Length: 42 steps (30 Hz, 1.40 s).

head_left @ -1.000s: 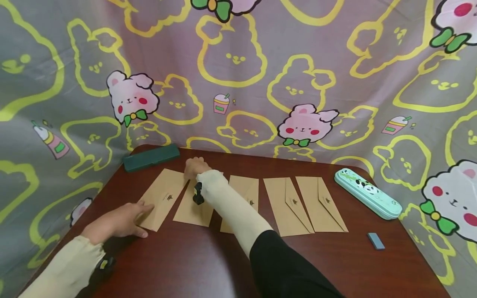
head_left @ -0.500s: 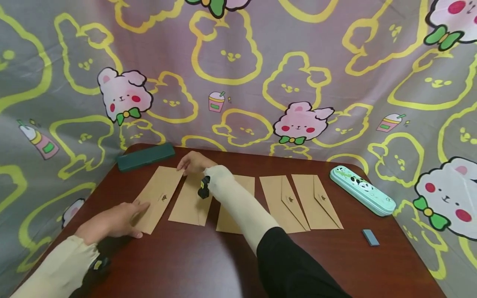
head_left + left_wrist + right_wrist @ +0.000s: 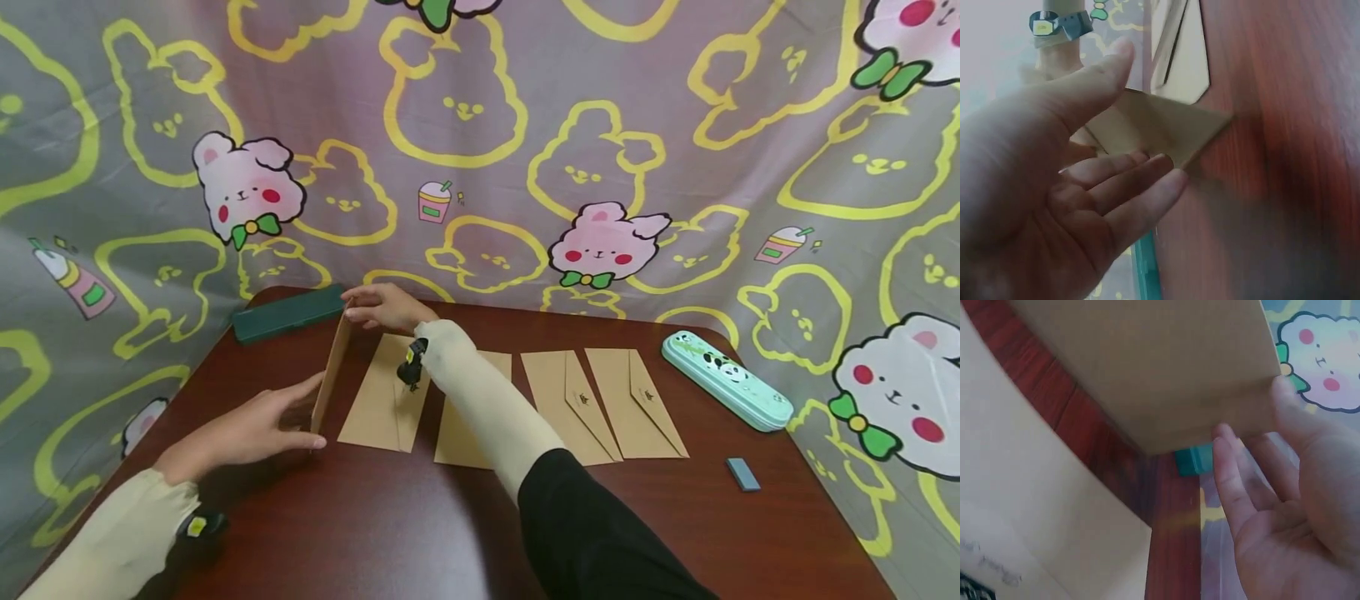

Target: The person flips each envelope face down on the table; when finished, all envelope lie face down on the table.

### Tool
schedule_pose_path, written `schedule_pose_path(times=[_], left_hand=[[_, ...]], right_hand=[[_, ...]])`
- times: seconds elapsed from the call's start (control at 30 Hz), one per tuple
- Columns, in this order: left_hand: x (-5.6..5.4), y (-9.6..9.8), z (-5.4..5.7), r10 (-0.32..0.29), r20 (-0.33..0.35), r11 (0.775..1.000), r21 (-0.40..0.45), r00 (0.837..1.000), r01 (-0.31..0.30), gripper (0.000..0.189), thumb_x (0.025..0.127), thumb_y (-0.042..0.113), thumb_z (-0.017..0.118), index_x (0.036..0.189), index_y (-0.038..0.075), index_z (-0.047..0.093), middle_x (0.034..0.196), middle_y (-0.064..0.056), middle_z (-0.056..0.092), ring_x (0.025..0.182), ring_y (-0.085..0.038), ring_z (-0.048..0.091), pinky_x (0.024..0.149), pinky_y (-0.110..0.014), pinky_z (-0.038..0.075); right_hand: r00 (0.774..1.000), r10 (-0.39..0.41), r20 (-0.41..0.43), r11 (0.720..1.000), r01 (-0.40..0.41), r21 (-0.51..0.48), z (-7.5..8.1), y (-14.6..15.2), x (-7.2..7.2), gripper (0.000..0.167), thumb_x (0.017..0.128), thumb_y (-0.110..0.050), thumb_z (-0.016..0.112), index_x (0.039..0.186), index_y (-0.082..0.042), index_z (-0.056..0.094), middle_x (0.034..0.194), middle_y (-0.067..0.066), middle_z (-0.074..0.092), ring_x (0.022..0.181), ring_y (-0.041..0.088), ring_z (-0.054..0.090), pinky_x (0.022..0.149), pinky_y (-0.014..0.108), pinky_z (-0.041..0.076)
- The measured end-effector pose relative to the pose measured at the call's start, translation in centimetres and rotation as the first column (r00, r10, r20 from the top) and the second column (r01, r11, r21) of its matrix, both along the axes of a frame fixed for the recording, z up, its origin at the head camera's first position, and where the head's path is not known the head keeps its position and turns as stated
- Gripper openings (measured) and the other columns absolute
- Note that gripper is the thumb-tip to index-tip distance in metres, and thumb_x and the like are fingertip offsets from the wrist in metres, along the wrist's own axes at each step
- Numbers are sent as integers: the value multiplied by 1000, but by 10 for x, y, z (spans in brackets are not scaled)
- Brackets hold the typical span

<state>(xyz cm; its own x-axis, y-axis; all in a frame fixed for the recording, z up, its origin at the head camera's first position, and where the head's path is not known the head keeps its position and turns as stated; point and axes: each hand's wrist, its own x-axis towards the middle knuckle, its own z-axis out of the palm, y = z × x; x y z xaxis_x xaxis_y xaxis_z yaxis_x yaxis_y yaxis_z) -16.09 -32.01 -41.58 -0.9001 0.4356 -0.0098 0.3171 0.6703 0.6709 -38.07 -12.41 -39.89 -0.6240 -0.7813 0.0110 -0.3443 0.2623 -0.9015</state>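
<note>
A brown paper envelope (image 3: 332, 367) stands tipped up on its long edge at the left of the row, seen almost edge-on from the head. My right hand (image 3: 390, 307) pinches its far top corner; in the right wrist view the thumb (image 3: 1284, 394) lies at the rim and the fingers close to the broad face. At the near end, my left hand (image 3: 251, 429) has its fingers and thumb spread, fingertips right at the paper. In the left wrist view its fingers (image 3: 1141, 206) are fairly straight beside the envelope (image 3: 1160, 125). Another envelope (image 3: 378, 404) lies flat just to the right.
Farther right along the dark wooden table (image 3: 390, 533) lie more envelopes, including one (image 3: 570, 408) with its flap showing. A dark green case (image 3: 288, 314) sits at the back left. At the right are a mint pencil case (image 3: 727, 382) and a small blue eraser-like block (image 3: 743, 474).
The leftmost envelope lay flat and now stands on its long edge. My right hand has moved slightly left and back, gripping its far corner; the left hand's fingers have spread.
</note>
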Motion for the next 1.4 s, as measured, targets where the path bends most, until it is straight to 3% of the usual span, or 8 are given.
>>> schedule_pose_path(times=[0.13, 0.3, 0.5, 0.67, 0.83, 1.1, 1.3, 1.4], left_hand=[[-3, 6, 1, 19, -42, 1000, 2, 999, -19, 106, 88, 37, 82, 164, 2, 17, 141, -28, 60, 121, -41, 67, 92, -48, 58], [-2, 13, 8, 86, -169, 989, -106, 982, -105, 116, 81, 46, 86, 165, 6, 16, 122, -16, 63, 107, -28, 65, 84, -41, 57], [-4, 21, 20, 43, -365, 985, -138, 930, -100, 73, 76, 38, 90, 141, 16, 62, 104, 5, 59, 93, -7, 55, 76, -28, 50], [-5, 21, 20, 8, -355, 989, -136, 935, -60, 51, 80, 39, 87, 125, 19, 72, 105, 6, 66, 92, -1, 57, 77, -24, 52], [1, 15, 18, 9, -355, 990, -131, 935, -59, 53, 80, 38, 87, 128, 22, 71, 108, 8, 66, 94, -2, 59, 76, -26, 52], [9, 3, 19, -3, -413, 990, -128, 911, -55, 60, 76, 37, 89, 129, 17, 71, 109, 9, 64, 92, 2, 56, 72, -24, 51], [8, -6, 21, 1, -522, 997, -65, 853, -41, 63, 68, 23, 95, 126, 10, 72, 108, 8, 66, 91, 3, 57, 75, -9, 45], [9, -13, 23, 18, -527, 996, -66, 850, -62, 66, 68, 22, 95, 128, 8, 71, 110, 6, 66, 91, 1, 58, 75, -7, 43]], right_hand=[[999, -39, 27, 999, 39, -9, 0, 0, 3, 50, 104, -27, 62, 150, -9, 52, 145, 13, 62, 124, 32, 67, 99, 42, 57], [997, -73, 22, 997, 72, 32, 2, -1, 10, 52, 104, -33, 62, 150, -12, 53, 148, 12, 59, 129, 34, 64, 103, 51, 53], [998, -62, 19, 997, 61, 45, 4, 1, 9, 51, 105, -36, 59, 151, -13, 52, 150, 11, 57, 129, 35, 63, 104, 52, 52], [980, -99, 170, 995, 96, 29, -6, 0, 8, 46, 113, -30, 39, 152, -8, 49, 151, 15, 55, 128, 36, 64, 106, 50, 51], [934, -136, 331, 989, 108, 101, -25, -14, 10, 50, 107, 1, 42, 157, -2, 38, 154, 21, 49, 129, 38, 62, 110, 47, 50], [929, -239, 284, 965, 194, 176, -35, -37, 11, 45, 100, 8, 55, 144, 2, 55, 121, 24, 70, 104, 36, 73, 89, 42, 60], [943, -212, 257, 975, 186, 122, -16, -20, 7, 35, 101, 3, 58, 136, 3, 59, 127, 24, 66, 111, 38, 70, 100, 46, 56], [933, -242, 264, 970, 224, 98, -4, -4, 4, 32, 99, 4, 61, 131, 5, 64, 128, 26, 68, 118, 41, 68, 103, 47, 54]])
